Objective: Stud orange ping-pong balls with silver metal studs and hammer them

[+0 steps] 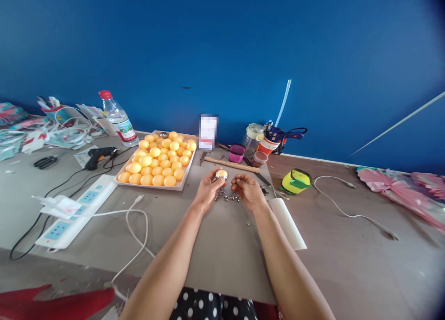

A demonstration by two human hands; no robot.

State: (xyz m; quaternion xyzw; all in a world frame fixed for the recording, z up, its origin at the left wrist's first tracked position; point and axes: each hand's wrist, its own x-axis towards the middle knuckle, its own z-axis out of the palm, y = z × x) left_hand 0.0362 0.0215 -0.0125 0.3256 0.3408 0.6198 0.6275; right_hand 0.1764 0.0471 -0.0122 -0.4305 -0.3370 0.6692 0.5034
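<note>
My left hand (207, 188) is closed around an orange table tennis ball (221, 174), whose edge is ringed with small shiny silver pieces. My right hand (247, 189) hovers just to the right of it, thumb and fingers pinched together; whatever is between them is too small to make out. Below and between both hands, several small silver beads (232, 198) lie scattered on the grey mat (222, 250). To the left, a shallow box (181, 186) holds many more orange balls (158, 165).
Behind my hands lie a wooden-handled hammer (231, 164), a purple cup (237, 153) and a clear jar (253, 138). A white roll (287, 223) and a yellow-green tape measure (295, 181) are at right. Leftward are a power strip (78, 213), glue gun (97, 158) and water bottle (120, 121).
</note>
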